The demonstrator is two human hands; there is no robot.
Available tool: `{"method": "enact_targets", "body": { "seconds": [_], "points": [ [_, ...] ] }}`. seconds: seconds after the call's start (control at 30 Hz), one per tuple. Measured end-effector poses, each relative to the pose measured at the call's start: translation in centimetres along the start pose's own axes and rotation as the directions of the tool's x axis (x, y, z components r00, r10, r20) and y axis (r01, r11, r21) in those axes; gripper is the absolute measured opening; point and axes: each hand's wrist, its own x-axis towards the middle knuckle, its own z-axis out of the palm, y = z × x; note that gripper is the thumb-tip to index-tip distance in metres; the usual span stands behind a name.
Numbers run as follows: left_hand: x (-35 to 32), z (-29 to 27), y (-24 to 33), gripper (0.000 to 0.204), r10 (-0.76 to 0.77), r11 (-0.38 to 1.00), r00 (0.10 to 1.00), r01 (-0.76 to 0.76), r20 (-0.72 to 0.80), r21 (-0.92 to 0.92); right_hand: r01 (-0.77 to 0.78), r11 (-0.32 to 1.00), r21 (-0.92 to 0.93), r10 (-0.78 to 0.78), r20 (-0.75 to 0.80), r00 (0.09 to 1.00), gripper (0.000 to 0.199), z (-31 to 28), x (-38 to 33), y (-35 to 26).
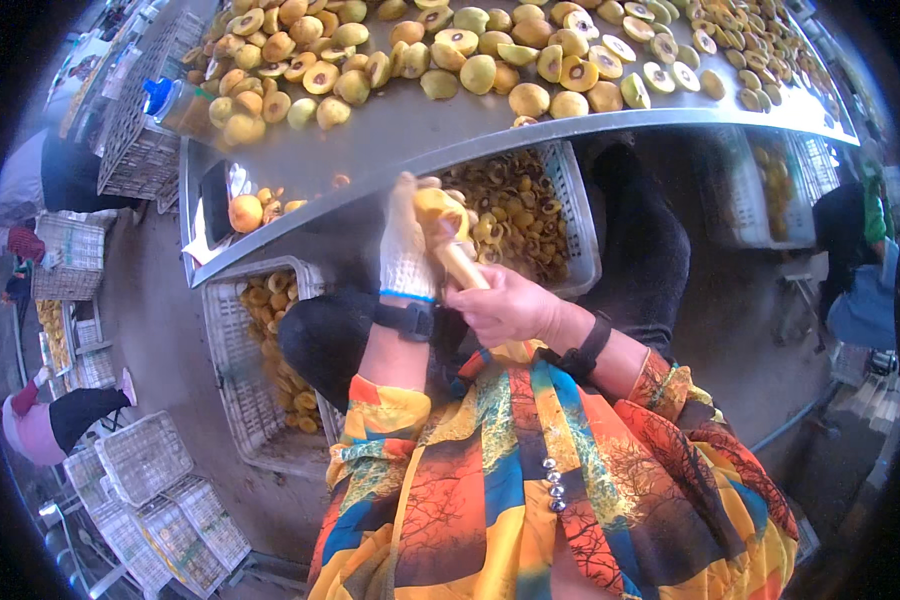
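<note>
In a white knitted glove, my left hand point(405, 245) is closed around a yellow peach point(437, 212) just below the table's near edge. My bare right hand point(510, 303) grips a tool by its pale yellow handle point(463, 268). The tool's upper end meets the peach, and its working tip is hidden there. Many peach halves point(457, 42), several with dark red centres, lie heaped on the metal table point(370, 150) beyond my hands. A few peach pieces point(246, 213) sit at the table's near left corner.
Below the table edge, a white crate point(582, 215) holds dark peach scraps. Another crate point(225, 370) with peach halves stands by my left knee. A blue-capped jar point(180, 105) is on the table's left. Stacked crates point(160, 500) and a co-worker point(55, 415) are at far left.
</note>
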Motion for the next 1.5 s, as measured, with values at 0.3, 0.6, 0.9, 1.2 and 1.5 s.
{"method": "enact_targets", "body": {
  "seconds": [0.3, 0.6, 0.9, 1.2, 1.5],
  "points": [
    [-8.9, -9.3, 14.2, 0.039, 0.569, 0.576, 0.765, -0.110, -0.301, 0.810, -0.102, 0.002, -0.995, -0.362, -0.096, 0.927, 0.026, -8.6, 1.3, 2.5],
    [1.1, -8.8, 18.5, 0.058, 0.520, -0.515, 0.818, 0.072, 0.245, 0.854, -0.053, -0.209, -0.976, -0.381, 0.031, 0.924, 0.024, -9.4, 3.9, 3.0],
    [19.4, -3.2, 12.9, 0.042, 0.569, -0.491, 0.816, 0.233, 0.107, 0.839, -0.071, 0.053, -0.996, -0.584, -0.089, 0.807, 0.024, -6.5, -2.0, 0.0],
    [7.0, -0.1, 11.2, 0.035, 0.164, 0.903, 0.974, -0.211, 0.153, 0.373, -0.011, 0.145, -0.989, -0.722, -0.114, 0.682, 0.025, -2.3, 0.6, -3.0],
    [0.9, 1.5, 2.6, 0.053, 0.257, 0.899, 0.966, -0.251, 0.032, 0.358, -0.067, 0.102, -0.993, -0.755, -0.121, 0.645, 0.023, 0.8, 1.5, -4.3]
  ]
}}
